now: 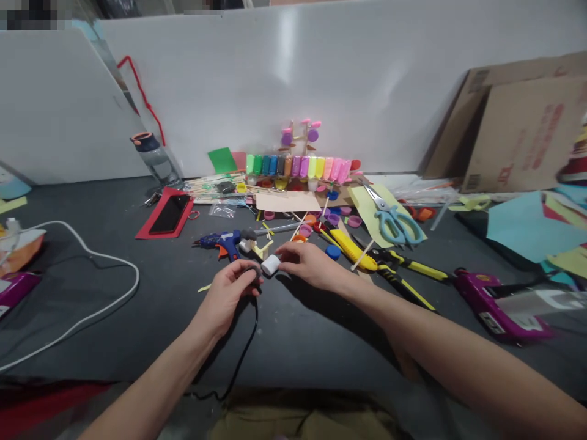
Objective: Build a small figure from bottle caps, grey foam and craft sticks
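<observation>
My left hand [233,286] is closed around the dark end of a black cable [254,324], which hangs down over the table's front edge. The held end is mostly hidden by my fingers. My right hand [306,264] has its thumb and fingers on a small white block with rounded sides [270,264]; its exact kind does not show. The two held things are close together, just above the dark table. Behind my left hand lies a blue glue gun [225,240] with an orange trigger. A yellow utility knife [351,247] lies beyond my right forearm.
Light blue scissors [398,223] rest on yellow paper at the right, near yellow-and-black pliers [408,287]. Coloured clay packs [298,166] line the white board. A phone [169,212], a water bottle [156,160] and a white cable [132,269] are left; a purple device [495,305] is right.
</observation>
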Tool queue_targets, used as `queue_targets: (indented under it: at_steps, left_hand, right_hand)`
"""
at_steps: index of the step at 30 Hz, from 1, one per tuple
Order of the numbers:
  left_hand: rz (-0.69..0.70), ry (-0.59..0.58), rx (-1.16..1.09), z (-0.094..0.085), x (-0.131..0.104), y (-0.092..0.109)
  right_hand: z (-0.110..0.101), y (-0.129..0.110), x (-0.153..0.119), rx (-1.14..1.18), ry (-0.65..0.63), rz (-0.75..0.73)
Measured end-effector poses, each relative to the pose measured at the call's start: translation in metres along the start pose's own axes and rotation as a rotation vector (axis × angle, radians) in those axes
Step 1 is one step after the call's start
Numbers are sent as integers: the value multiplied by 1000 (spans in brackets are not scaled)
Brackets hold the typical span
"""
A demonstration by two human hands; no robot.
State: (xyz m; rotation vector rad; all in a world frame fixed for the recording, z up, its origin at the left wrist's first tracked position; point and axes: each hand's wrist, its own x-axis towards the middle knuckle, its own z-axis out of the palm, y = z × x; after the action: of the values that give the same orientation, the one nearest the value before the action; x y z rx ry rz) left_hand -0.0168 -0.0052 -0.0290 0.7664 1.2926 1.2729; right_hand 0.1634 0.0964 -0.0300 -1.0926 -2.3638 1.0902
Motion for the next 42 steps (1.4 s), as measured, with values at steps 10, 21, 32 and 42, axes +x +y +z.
queue_targets:
  at_steps: [10, 21, 32, 42]
  left_hand:
    - [-13, -21, 119, 5, 2, -4]
    - [0, -70, 315, 4, -5, 3]
    - [-64, -37, 343, 4, -14, -4]
    - [-90, -64, 407, 0, -18, 0]
  right_hand:
    - [5, -13, -27, -7, 3, 5]
    - [-2, 2, -17, 173, -16, -14]
    - [17, -17, -27, 58, 109, -40]
    - [16, -26, -40, 114, -109, -150]
